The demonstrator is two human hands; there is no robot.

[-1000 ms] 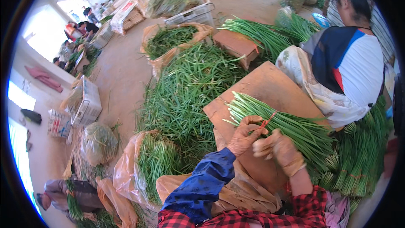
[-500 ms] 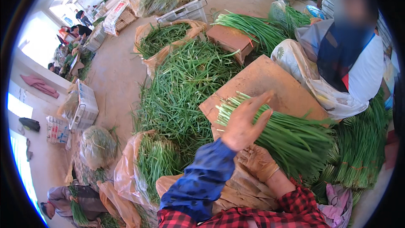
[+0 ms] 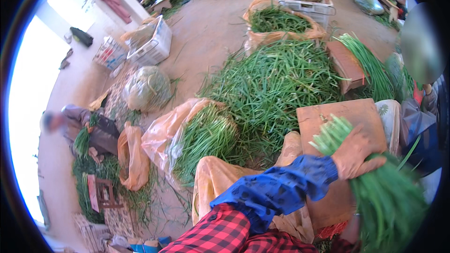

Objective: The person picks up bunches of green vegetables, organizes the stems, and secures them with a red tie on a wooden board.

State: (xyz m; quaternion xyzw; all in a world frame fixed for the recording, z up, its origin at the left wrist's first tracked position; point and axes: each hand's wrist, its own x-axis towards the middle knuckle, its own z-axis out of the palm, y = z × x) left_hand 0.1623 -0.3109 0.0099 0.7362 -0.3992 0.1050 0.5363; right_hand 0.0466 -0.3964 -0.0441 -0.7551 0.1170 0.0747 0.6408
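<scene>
My left hand [image 3: 358,153], in a blue sleeve, is closed over a thick bunch of green chives [image 3: 386,206]. The pale cut ends lie over a brown board [image 3: 335,115]; the leafy part hangs past the board's near right side and is blurred. At the lower right, part of my right hand [image 3: 352,228] shows beside the leaves, low against the bunch. Its fingers are hidden by the chives, so its grip does not show. A red mesh-like piece [image 3: 331,230] lies at the board's near edge.
Loose green leaves [image 3: 281,79] form a big heap beyond my knees. An open plastic bag of chives [image 3: 206,136] stands left of it. More chives lie on a brown box [image 3: 348,65]. One co-worker [image 3: 89,126] sits far left, another [image 3: 417,103] close at right.
The view has swung left, so the scene sits farther right. My left hand, raised with fingers spread before, now grips the bunch. My right hand has become mostly hidden.
</scene>
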